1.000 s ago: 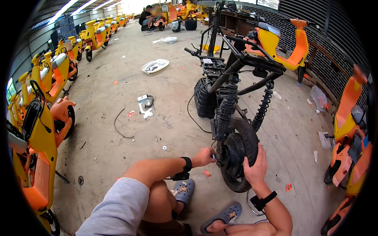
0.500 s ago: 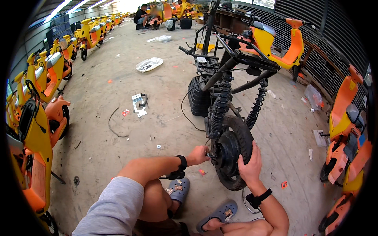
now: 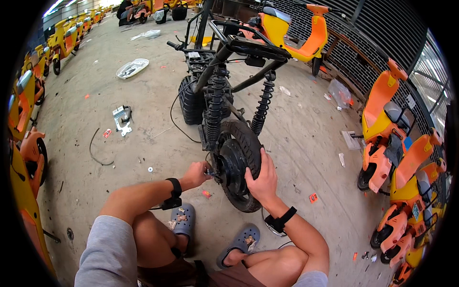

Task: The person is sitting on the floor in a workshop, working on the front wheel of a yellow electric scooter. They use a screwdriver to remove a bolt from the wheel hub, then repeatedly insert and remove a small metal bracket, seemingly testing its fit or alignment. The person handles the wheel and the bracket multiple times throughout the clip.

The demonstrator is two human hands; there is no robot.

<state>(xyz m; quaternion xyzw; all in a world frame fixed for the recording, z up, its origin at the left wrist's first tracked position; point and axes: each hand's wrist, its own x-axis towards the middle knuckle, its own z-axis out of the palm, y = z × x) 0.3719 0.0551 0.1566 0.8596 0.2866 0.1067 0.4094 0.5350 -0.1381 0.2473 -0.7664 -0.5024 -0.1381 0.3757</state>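
A black scooter frame point(image 3: 209, 82), bare of body panels, stands before me with its rear wheel point(image 3: 245, 139) nearest. The wheel's dark hub point(image 3: 231, 161) faces left. One coil shock absorber point(image 3: 216, 101) runs down to the axle; the other shock absorber point(image 3: 263, 106) hangs on the right, its lower end beside the tyre. My left hand point(image 3: 195, 175) is closed at the axle end, left of the hub, around a small dark piece I cannot make out. Against the tyre's right side, my right hand point(image 3: 263, 179) grips the wheel, thumb towards the hub and fingers along the tread.
On the floor to the left lie a metal bracket point(image 3: 122, 119), a black cable point(image 3: 97, 148) and a white tray of parts point(image 3: 133, 69). Yellow-orange scooters point(image 3: 382, 115) line both sides. A plastic bag point(image 3: 340, 93) lies near the brick wall. A person point(image 3: 126, 12) sits far back.
My view has turned to the right, so the scene sits further left. Both hands keep their places at the axle and the tyre.
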